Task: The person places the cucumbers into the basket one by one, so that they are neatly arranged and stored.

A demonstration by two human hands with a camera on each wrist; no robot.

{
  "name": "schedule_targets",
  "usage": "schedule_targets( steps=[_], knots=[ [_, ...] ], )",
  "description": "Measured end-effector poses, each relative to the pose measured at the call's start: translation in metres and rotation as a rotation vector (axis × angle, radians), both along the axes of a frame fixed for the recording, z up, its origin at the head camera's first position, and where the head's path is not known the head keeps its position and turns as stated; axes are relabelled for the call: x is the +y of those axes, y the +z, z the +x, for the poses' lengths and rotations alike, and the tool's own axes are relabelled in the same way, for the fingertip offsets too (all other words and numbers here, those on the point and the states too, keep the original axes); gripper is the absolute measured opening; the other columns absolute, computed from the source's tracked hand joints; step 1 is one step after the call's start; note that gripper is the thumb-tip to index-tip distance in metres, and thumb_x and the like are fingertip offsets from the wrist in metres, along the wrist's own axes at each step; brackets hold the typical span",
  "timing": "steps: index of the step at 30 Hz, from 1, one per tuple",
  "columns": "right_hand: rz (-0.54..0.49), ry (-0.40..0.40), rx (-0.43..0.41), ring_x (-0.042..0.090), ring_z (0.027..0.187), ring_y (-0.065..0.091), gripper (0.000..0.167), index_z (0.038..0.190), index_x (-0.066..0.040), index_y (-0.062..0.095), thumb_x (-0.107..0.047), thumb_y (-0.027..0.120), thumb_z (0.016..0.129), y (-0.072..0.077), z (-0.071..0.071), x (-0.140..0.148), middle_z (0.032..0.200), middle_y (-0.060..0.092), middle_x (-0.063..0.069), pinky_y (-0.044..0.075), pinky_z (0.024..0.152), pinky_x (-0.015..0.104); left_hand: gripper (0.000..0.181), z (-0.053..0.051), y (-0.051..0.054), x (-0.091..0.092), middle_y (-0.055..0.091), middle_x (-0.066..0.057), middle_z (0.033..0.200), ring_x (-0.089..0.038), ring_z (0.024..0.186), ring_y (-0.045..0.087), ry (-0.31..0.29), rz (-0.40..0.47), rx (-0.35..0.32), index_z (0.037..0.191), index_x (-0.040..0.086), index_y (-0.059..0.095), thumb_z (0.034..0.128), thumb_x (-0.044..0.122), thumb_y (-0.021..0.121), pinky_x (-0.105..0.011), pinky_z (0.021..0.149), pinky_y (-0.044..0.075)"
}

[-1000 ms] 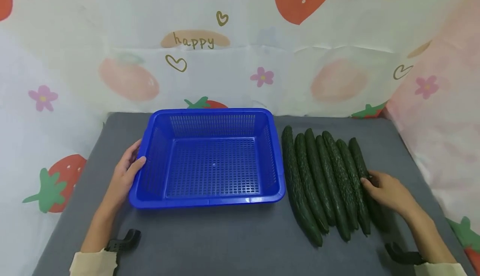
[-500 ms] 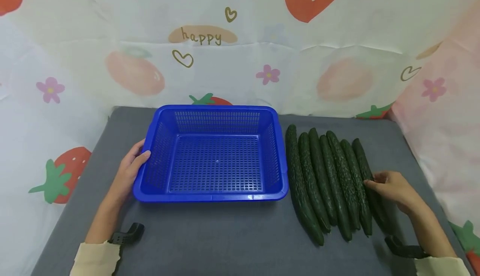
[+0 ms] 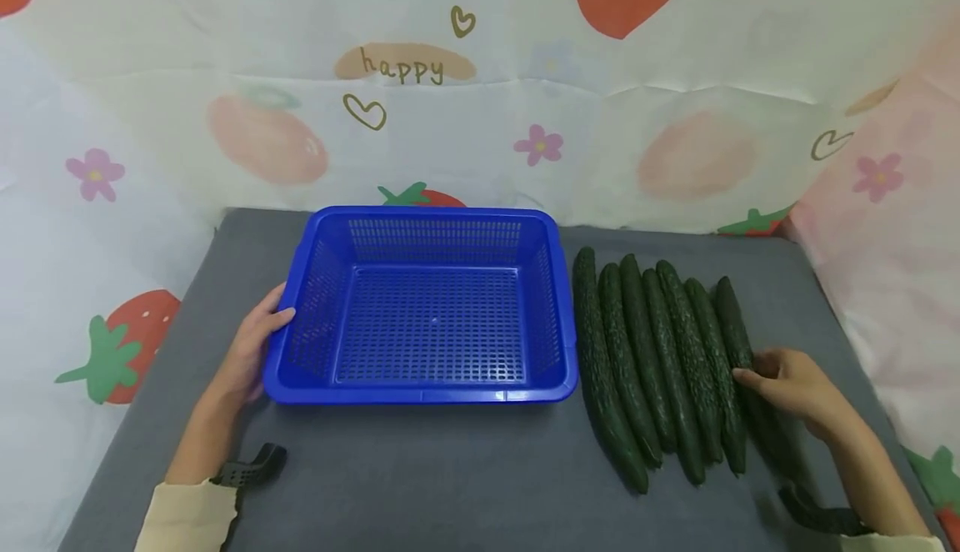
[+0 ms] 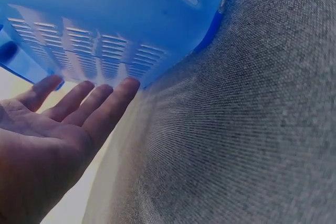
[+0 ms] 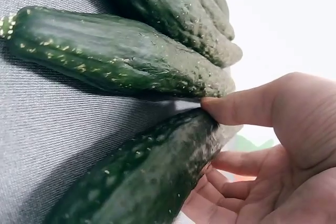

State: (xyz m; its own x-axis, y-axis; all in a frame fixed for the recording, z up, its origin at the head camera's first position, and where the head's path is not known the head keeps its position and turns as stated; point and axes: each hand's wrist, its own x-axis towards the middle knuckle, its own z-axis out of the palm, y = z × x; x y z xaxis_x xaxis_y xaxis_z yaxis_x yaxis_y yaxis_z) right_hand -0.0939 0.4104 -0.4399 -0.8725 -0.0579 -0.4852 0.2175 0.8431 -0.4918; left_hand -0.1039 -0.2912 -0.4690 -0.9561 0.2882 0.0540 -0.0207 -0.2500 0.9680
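Note:
A blue plastic basket [image 3: 420,395] with slotted walls stands left of centre, nothing inside. My left hand [image 3: 251,348] is at its left side, thumb by the rim; in the left wrist view the fingers of the left hand [image 4: 63,129] stretch out against or close to the slotted wall. Several dark green cucumbers [image 3: 678,368] lie side by side to the right of the basket. My right hand [image 3: 798,385] pinches the rightmost cucumber [image 3: 768,431] between thumb and fingers. In the right wrist view a gap separates the near part of this cucumber [image 5: 142,171] from its neighbour [image 5: 121,56].
A grey cloth [image 3: 450,477] covers the table. Behind it and at both sides hangs a pale curtain [image 3: 450,143] printed with strawberries, flowers and hearts. Each wrist carries a black strap mount, one at the left wrist [image 3: 255,466].
The head view has shifted slightly. My left thumb has slid back toward the rim's outer edge. The near end of the rightmost cucumber has swung right, away from the row, with my right hand.

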Motion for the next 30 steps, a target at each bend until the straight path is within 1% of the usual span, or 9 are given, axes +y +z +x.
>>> schedule_targets(
  steps=[2,5,8,11,14,17,20,25,30],
  knots=[
    [-0.004,-0.006,-0.021,0.07,0.132,0.041,0.081,0.148,0.031,0.025,-0.038,0.047,0.113,0.001,0.0,0.002,0.15,0.03,0.055,0.051,0.097,0.068,0.043,0.0,-0.001,0.0,0.072,0.001,0.127,-0.013,0.108,0.075,-0.008,0.005,-0.008,0.155,0.016,0.04,0.1134,0.012,0.031,-0.031,0.086,0.064],
    [0.003,-0.013,-0.023,0.071,0.133,0.038,0.085,0.15,0.03,0.022,-0.043,0.045,0.113,0.002,0.002,0.001,0.151,0.027,0.056,0.049,0.099,0.07,0.044,0.001,-0.001,0.001,0.072,0.001,0.128,-0.013,0.109,0.074,-0.018,0.02,-0.018,0.156,0.017,0.041,0.1132,0.012,0.031,-0.032,0.087,0.064],
    [0.028,-0.009,0.021,0.071,0.132,0.04,0.086,0.151,0.028,0.021,-0.045,0.044,0.113,0.003,0.002,-0.002,0.15,0.028,0.056,0.05,0.095,0.07,0.044,0.002,-0.001,0.0,0.071,0.001,0.129,-0.013,0.109,0.074,-0.017,0.042,-0.018,0.155,0.018,0.041,0.1131,0.01,0.03,-0.032,0.087,0.064],
    [0.047,-0.018,0.09,0.069,0.13,0.044,0.086,0.152,0.026,0.023,-0.048,0.045,0.112,0.003,0.003,-0.007,0.148,0.033,0.055,0.053,0.09,0.067,0.044,0.003,0.0,0.0,0.071,0.0,0.129,-0.013,0.109,0.074,-0.014,0.052,-0.017,0.156,0.017,0.04,0.1132,0.01,0.03,-0.032,0.087,0.064],
    [0.051,-0.036,0.151,0.068,0.13,0.047,0.087,0.154,0.023,0.025,-0.05,0.047,0.111,0.004,0.004,-0.011,0.148,0.036,0.053,0.054,0.09,0.067,0.044,0.002,0.001,0.001,0.071,0.0,0.129,-0.013,0.109,0.074,-0.017,0.058,-0.03,0.156,0.018,0.039,0.1133,0.011,0.03,-0.032,0.087,0.064],
    [0.06,-0.034,0.193,0.066,0.128,0.05,0.088,0.154,0.021,0.03,-0.052,0.05,0.11,0.005,0.004,-0.014,0.148,0.039,0.051,0.052,0.09,0.068,0.044,0.002,0.002,0.002,0.07,0.001,0.129,-0.013,0.109,0.074,-0.013,0.047,-0.042,0.156,0.018,0.038,0.1134,0.012,0.031,-0.032,0.087,0.064],
    [0.062,-0.028,0.224,0.065,0.127,0.05,0.086,0.154,0.019,0.033,-0.052,0.049,0.11,0.005,0.004,-0.018,0.148,0.041,0.049,0.05,0.091,0.069,0.044,0.004,0.004,0.001,0.069,0.001,0.13,-0.013,0.109,0.073,0.003,0.014,-0.043,0.157,0.018,0.036,0.1135,0.014,0.033,-0.032,0.087,0.064],
    [0.02,-0.036,0.257,0.066,0.128,0.047,0.079,0.156,0.016,0.033,-0.048,0.047,0.111,0.009,0.006,-0.023,0.149,0.041,0.05,0.047,0.093,0.072,0.044,0.002,0.003,0.001,0.068,0.0,0.131,-0.013,0.109,0.073,0.008,-0.015,-0.035,0.157,0.017,0.034,0.1135,0.015,0.033,-0.032,0.087,0.063],
    [-0.038,-0.025,0.26,0.068,0.131,0.045,0.076,0.158,0.014,0.029,-0.042,0.05,0.112,0.019,0.009,-0.03,0.15,0.039,0.05,0.047,0.096,0.073,0.043,0.001,0.003,0.001,0.068,0.0,0.13,-0.013,0.109,0.074,0.002,0.002,-0.023,0.156,0.017,0.035,0.1134,0.012,0.033,-0.032,0.086,0.064]
  ],
)
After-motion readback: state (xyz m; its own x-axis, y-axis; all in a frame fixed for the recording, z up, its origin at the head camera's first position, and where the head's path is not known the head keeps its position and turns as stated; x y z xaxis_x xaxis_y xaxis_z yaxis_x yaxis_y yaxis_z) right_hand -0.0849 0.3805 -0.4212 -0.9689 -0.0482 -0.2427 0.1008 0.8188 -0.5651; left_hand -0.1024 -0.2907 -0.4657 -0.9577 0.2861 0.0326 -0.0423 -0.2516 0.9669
